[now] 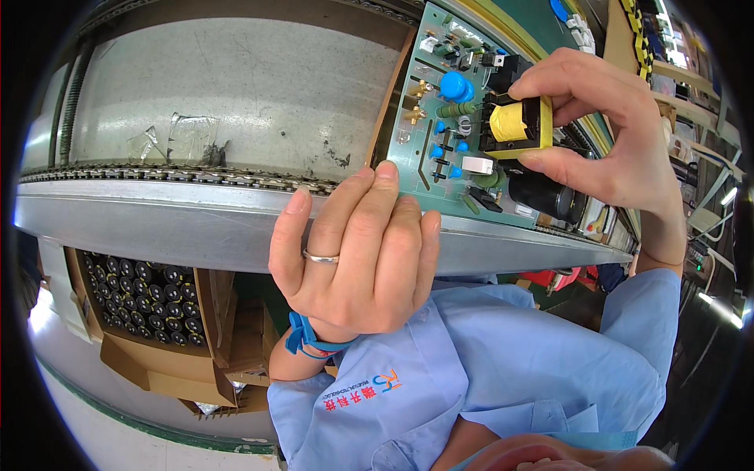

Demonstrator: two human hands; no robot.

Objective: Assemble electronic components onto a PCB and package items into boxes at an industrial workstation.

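Observation:
A green circuit board (420, 149) lies on the conveyor at the upper middle, crowded with upright parts. My right hand (613, 118) grips a transformer (510, 123) wrapped in yellow tape, thumb on the near side and fingers on the far side. It is at the board's surface; whether its pins are seated is hidden. My left hand (357, 251), wearing a ring and a blue wrist strap (310, 337), is palm down with fingers stretched out. Its fingertips reach the board's near left corner. Around the transformer stand blue disc parts (454, 86), a white block (477, 165) and a black cylindrical capacitor (546, 196).
A metal rail (157, 216) with a chain (181, 174) runs along the conveyor's near side. Below it, a cardboard box (157, 365) holds several black capacitors (145, 298). Clear tape scraps (192, 137) stick to the grey conveyor bed (259, 86). Shelving (699, 118) stands at the right.

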